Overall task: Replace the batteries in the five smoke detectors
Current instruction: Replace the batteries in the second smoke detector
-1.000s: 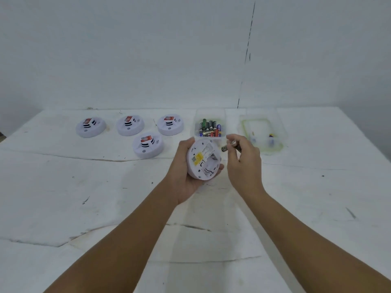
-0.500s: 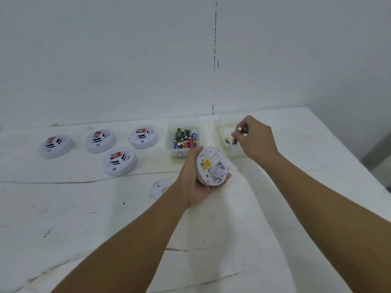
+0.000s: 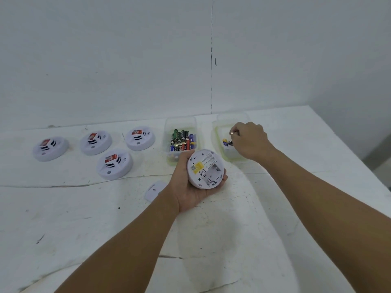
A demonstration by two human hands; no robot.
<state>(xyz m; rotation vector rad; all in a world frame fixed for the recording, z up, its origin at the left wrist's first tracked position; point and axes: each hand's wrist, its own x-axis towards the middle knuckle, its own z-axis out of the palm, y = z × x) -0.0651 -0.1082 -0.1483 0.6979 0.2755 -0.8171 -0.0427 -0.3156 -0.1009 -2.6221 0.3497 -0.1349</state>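
my left hand [image 3: 191,187] cradled the first opened smoke detector [image 3: 204,169], my right hand [image 3: 249,140] pinched its old battery [image 3: 232,133] over the discard tub [image 3: 232,153]; four detectors [image 3: 114,163] remained untouched.

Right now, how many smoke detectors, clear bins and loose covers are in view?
Smoke detectors: 5, with four on the table and one held in the left hand
Clear bins: 2
Loose covers: 1
Total: 8

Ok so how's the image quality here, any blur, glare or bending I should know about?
Head view: lighting is soft and even, with no glare; a faint shadow falls on the table under the arms. The right hand over the right-hand container looks slightly blurred, so what its fingers hold is unclear. The detector in the left hand is sharp. Wide-angle distortion bows the table's edges.
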